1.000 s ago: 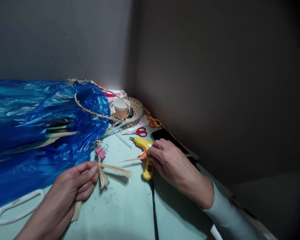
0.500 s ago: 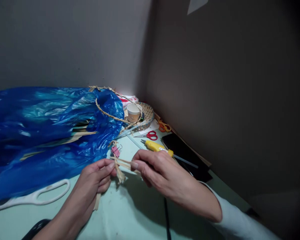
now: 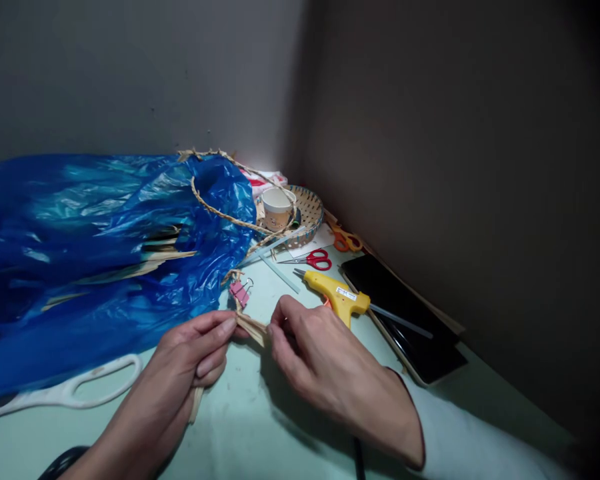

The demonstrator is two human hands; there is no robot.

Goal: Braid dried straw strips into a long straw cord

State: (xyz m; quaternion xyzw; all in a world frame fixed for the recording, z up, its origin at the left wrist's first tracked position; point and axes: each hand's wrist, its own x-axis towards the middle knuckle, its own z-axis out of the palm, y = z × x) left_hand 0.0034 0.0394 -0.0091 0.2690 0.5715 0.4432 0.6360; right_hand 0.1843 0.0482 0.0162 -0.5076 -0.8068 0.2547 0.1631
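Observation:
My left hand [image 3: 193, 357] pinches flat tan straw strips [image 3: 253, 327] just above the pale green table [image 3: 260, 427], with one strip trailing down under the palm. My right hand [image 3: 320, 363] pinches the same strips from the right, fingertips nearly touching the left ones. A pink binder clip [image 3: 239, 292] sits clamped on the braided end just beyond my fingers. A yellow glue gun [image 3: 337, 295] lies on the table behind my right hand, untouched.
A big blue plastic bag [image 3: 95, 253] with straw inside fills the left. A braided straw cord [image 3: 220, 213] loops toward a woven basket [image 3: 313, 207] holding a paper cup [image 3: 277, 207]. Red scissors [image 3: 315, 260], orange scissors [image 3: 345, 239], a black phone [image 3: 405, 313] and white scissors [image 3: 63, 392] lie around.
My right hand left the glue gun, which now lies on the table, and came over to pinch the straw strips beside my left hand. The view shifted left.

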